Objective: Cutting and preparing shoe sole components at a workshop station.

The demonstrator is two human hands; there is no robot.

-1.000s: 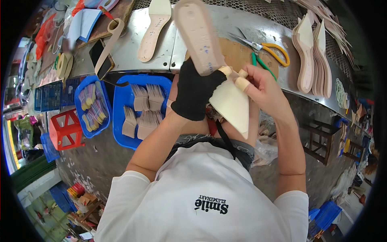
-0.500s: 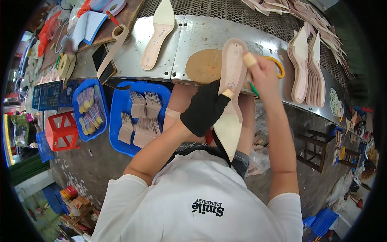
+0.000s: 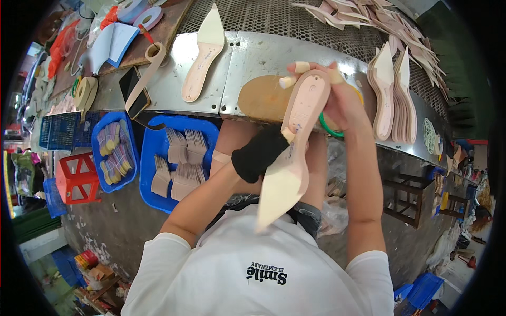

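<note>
I hold a pale pink shoe insole [image 3: 304,108] with a cream pointed toe over my lap, heel end away from me and toe tilted down toward my shirt. My left hand [image 3: 261,152], in a black fingerless glove, grips its narrow middle, the thumb on top. Around the heel end curls my right hand [image 3: 342,100], with tape wrapped on several fingertips. Beside that palm a green ring-shaped piece [image 3: 331,126] shows in part; whether the hand holds it I cannot tell. On the metal bench edge [image 3: 232,71] lies a similar insole [image 3: 202,66].
Stacked insoles [image 3: 403,105] stand at the right of the bench, below a loose pile of pointed pieces [image 3: 369,18]. A phone [image 3: 134,92] and tape roll [image 3: 154,51] lie left. Below are blue baskets [image 3: 150,197] of bundled pieces and a red stool [image 3: 78,179].
The insole has tilted, its toe swinging left and its heel coming nearer. My right fingers have gone from the heel's right side to around its end.
</note>
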